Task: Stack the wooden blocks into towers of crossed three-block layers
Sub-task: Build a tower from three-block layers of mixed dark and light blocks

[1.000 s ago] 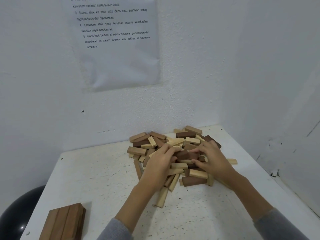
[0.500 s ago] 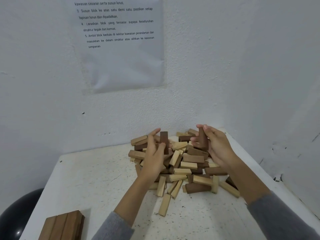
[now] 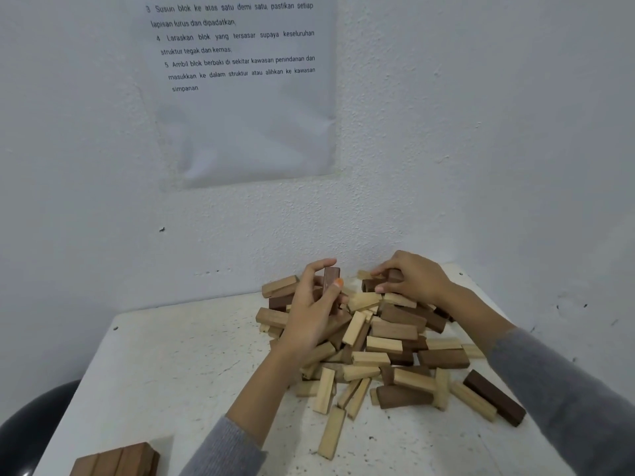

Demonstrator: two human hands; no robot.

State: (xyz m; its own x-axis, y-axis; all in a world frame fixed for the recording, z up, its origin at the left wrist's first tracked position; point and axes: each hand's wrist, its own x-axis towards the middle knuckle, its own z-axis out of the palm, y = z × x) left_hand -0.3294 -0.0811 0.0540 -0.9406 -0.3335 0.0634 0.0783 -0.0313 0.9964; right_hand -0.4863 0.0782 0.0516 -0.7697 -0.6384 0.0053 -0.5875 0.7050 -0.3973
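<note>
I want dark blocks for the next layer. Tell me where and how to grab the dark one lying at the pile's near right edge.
Come from above and pinch the dark block across its long sides mid-length. It lies flat on the table, top uncovered, right side free; a light block lies close along its left side, so probably nudge it right first.

We are looking into a plain, set-up task room: a sheet of numbered instructions [image 3: 240, 97] is hanging on a bare white wall [image 3: 481, 132] above a speckled white table [image 3: 171, 372] in the corner.
</note>
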